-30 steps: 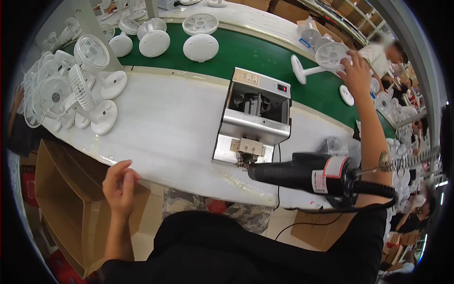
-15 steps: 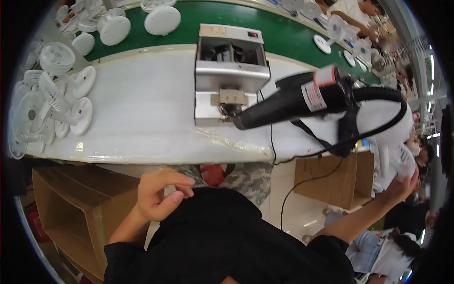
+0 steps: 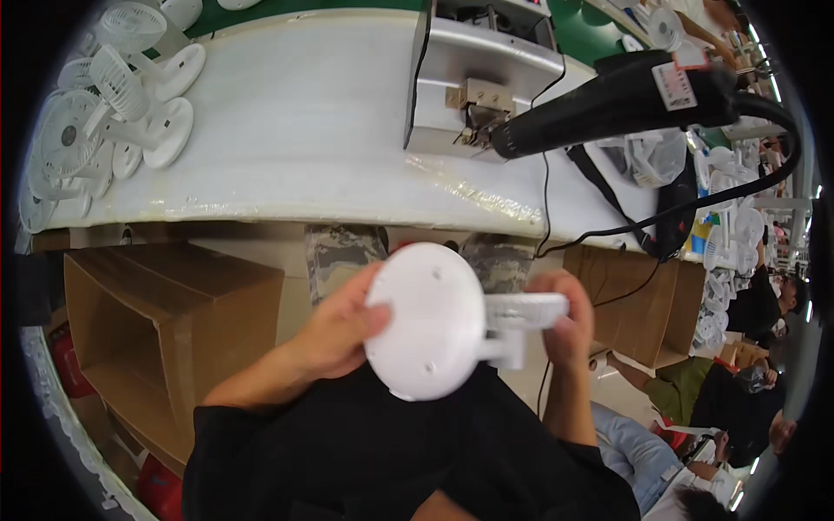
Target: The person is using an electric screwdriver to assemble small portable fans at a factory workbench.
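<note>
Since half a second ago, the right hand [image 3: 569, 321] has swung in from the four o'clock side and the left hand [image 3: 343, 326], then empty and half curled, has come up to meet it, so a white fan [image 3: 426, 321] now sits between them, just below the middle of the view, in front of the torso. The left hand pinches the round base at its nine o'clock rim, thumb on the flat underside, the other fingers mostly hidden behind. The right hand is closed round the far edge of the fan head [image 3: 526, 310], toward three o'clock, though blur hides which fingers press. Gripping both ends probably keeps the jointed neck from swinging, and the base is turned so its underside faces the wearer's eyes. Near twelve to one o'clock, a metal machine [image 3: 486, 74] stands on the table [image 3: 295, 113]; the nozzle of a black tool [image 3: 608, 108] at two o'clock points to its front, perhaps to serve that spot. More white fans [image 3: 69, 135] crowd together at ten o'clock, likely to leave the table's middle free. An open cardboard box [image 3: 208, 321] sits below the table edge toward nine o'clock.
</note>
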The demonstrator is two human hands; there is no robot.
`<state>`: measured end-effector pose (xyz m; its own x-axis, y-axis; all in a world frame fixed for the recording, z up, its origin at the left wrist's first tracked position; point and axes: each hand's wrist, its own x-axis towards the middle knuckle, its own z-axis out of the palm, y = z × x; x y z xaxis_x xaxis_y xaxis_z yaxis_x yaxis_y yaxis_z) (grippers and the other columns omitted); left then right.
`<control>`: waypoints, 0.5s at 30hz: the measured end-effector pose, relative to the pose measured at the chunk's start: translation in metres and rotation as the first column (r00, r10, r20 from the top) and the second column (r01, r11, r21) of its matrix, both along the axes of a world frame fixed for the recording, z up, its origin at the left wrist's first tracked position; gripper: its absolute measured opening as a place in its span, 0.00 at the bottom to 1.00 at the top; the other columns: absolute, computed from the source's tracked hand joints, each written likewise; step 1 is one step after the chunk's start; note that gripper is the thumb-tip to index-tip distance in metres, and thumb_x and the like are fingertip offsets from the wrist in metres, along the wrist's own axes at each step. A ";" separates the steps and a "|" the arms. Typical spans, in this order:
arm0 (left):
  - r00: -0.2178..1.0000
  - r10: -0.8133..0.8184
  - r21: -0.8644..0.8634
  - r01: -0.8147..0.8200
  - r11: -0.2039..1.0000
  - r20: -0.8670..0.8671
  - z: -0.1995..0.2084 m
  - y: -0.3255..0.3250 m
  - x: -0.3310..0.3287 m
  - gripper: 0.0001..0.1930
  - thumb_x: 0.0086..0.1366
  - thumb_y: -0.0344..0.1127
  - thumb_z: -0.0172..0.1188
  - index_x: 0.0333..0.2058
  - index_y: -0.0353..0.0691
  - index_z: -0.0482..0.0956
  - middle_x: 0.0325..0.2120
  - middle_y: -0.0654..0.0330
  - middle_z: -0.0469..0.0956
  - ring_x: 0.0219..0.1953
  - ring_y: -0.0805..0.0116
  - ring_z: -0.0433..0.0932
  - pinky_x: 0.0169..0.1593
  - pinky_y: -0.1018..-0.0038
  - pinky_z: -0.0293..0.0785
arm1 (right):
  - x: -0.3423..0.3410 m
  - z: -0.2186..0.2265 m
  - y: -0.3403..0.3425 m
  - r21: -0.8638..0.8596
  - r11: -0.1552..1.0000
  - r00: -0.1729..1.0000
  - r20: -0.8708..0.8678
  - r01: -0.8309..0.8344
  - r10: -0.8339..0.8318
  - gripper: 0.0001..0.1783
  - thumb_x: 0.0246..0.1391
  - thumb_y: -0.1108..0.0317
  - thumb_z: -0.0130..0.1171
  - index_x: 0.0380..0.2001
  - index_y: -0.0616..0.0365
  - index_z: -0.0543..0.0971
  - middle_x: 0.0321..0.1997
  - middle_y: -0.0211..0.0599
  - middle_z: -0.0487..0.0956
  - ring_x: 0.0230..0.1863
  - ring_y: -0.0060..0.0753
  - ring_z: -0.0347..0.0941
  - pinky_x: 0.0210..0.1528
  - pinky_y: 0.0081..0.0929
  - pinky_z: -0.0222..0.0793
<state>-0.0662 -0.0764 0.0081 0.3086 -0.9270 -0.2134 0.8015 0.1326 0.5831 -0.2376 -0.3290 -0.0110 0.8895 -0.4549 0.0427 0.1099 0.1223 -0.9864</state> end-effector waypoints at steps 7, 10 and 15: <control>0.858 0.129 0.350 -0.334 0.875 0.497 -0.021 0.005 -0.004 0.25 0.62 0.34 0.60 0.53 0.31 0.61 0.47 0.46 0.71 0.45 0.63 0.73 0.48 0.71 0.73 | 0.103 0.056 -0.003 -0.339 0.907 0.955 0.238 0.250 -0.175 0.35 0.53 0.62 0.56 0.61 0.68 0.61 0.58 0.50 0.69 0.57 0.42 0.66 0.61 0.37 0.58; 0.815 0.248 0.317 -0.457 0.831 0.523 -0.025 -0.016 0.000 0.23 0.62 0.33 0.61 0.52 0.29 0.65 0.44 0.48 0.73 0.42 0.65 0.74 0.48 0.71 0.73 | 0.144 0.078 -0.022 -0.436 0.876 0.951 0.298 0.207 -0.076 0.34 0.58 0.59 0.53 0.63 0.64 0.59 0.54 0.52 0.72 0.56 0.44 0.69 0.60 0.40 0.59; 0.899 0.316 0.367 -0.416 0.832 0.302 -0.039 -0.027 0.005 0.21 0.63 0.33 0.60 0.49 0.27 0.68 0.40 0.50 0.75 0.40 0.67 0.75 0.44 0.75 0.75 | 0.176 0.097 -0.021 -0.312 0.949 0.960 0.275 0.048 0.042 0.34 0.58 0.58 0.54 0.62 0.62 0.58 0.44 0.52 0.78 0.45 0.46 0.76 0.56 0.41 0.65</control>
